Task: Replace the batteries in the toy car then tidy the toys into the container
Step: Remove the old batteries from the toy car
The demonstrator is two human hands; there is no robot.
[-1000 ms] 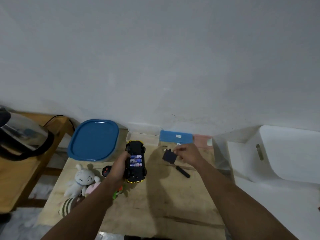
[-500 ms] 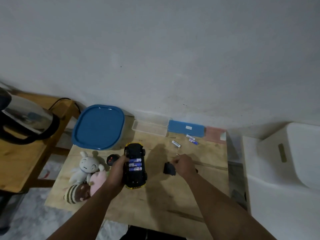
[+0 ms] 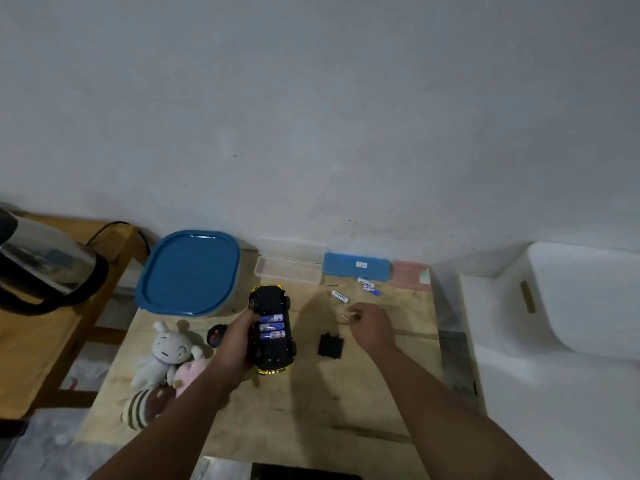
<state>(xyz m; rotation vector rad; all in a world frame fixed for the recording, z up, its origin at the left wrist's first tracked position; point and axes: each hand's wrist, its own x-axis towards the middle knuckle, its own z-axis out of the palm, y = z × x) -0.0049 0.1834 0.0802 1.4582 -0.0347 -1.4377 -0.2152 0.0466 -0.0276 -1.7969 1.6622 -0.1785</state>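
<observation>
Left hand (image 3: pixel 239 344) grips upturned toy car (image 3: pixel 273 332) mid-table; rigid, light, hold by flanks. Right hand (image 3: pixel 370 327) fingers curled, contents unclear, near loose batteries (image 3: pixel 341 296).

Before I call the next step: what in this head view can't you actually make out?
- Right hand: something small and pale at its fingertips, too small to identify.
- Toy car: its left side is covered by the left hand.
- Remote: partly hidden behind the left wrist.
- Loose batteries: labels too small to read.
</observation>
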